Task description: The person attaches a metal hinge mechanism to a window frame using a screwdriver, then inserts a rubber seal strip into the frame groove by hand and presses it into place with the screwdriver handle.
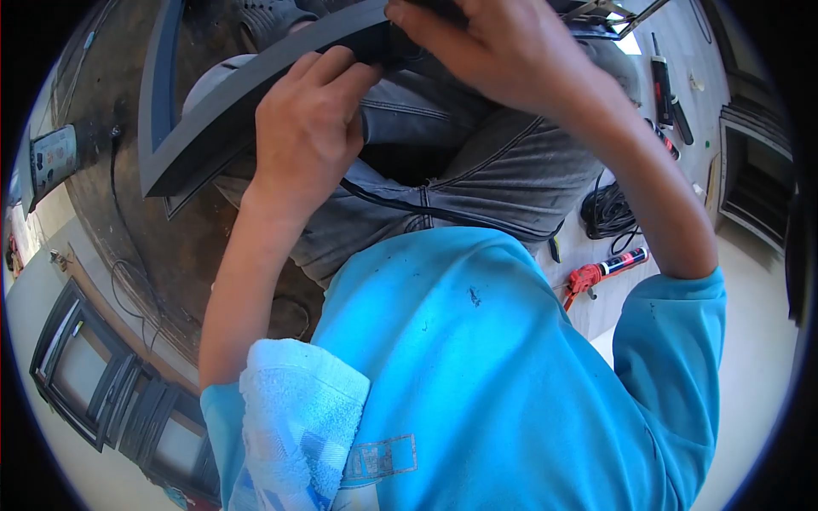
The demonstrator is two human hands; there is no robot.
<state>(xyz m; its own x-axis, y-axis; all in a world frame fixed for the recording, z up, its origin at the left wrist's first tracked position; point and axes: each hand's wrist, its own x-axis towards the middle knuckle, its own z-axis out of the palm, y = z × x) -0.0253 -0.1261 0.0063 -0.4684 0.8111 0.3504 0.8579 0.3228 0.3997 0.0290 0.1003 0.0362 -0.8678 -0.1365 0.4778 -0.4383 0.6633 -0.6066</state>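
Note:
A dark grey frame point(200, 128) lies across the lap, its corner at the upper left and one bar curving up to the top edge of the head view. My left hand point(311, 115) is on the lower side of this bar, its fingers bent round the edge and closed on it; the fingertips are partly hidden. Further right, my right hand point(494, 43) reaches over the bar near the top edge, thumb at the frame. Its other fingers are cut off by the view, so its grip is unclear. A black strip point(375, 196) hangs across the grey trousers point(503, 179).
A red caulking gun point(596, 274), coiled black cable point(607, 211) and black tubes point(661, 89) lie on the right. More dark frames stand at the lower left point(81, 358) and far right point(754, 175). A towel point(302, 409) hangs over the blue shirt.

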